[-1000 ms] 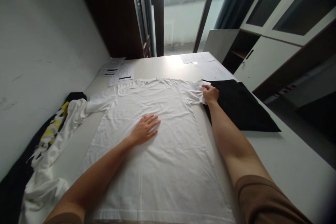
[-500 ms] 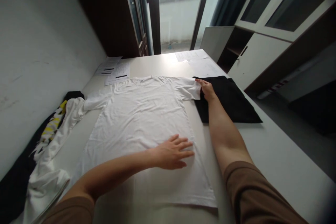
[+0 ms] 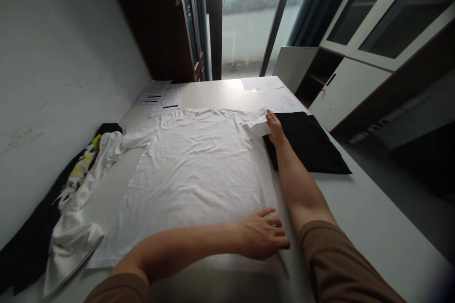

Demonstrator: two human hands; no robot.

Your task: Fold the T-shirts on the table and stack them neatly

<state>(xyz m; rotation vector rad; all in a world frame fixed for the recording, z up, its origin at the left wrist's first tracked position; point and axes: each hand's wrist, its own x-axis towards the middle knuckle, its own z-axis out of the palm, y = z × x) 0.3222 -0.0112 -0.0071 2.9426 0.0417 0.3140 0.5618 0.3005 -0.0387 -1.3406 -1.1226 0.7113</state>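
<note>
A white T-shirt (image 3: 199, 165) lies spread on the white table, neck end away from me, with soft wrinkles across its body. My right hand (image 3: 275, 128) grips the end of its right sleeve, beside a folded black cloth (image 3: 313, 144); the thumb is hidden. Near the lower right side of the shirt, my left hand (image 3: 265, 234) is closed with bent fingers on the side edge close to the hem. A narrow strip of cloth hangs below those fingers. My left forearm crosses over the lower part of the shirt and hides some of it.
Along the wall at left lie a crumpled white garment (image 3: 78, 222) and dark clothing with a yellow pattern (image 3: 83, 163). Paper sheets (image 3: 165, 102) rest on the far left of the table (image 3: 369, 227), more at its far end. White cabinets (image 3: 350, 87) stand at right.
My left hand has moved right and nearer to me, from flat on the shirt to its side edge, fingers now bent. The sleeve in my right hand is slightly raised; the view has shifted.
</note>
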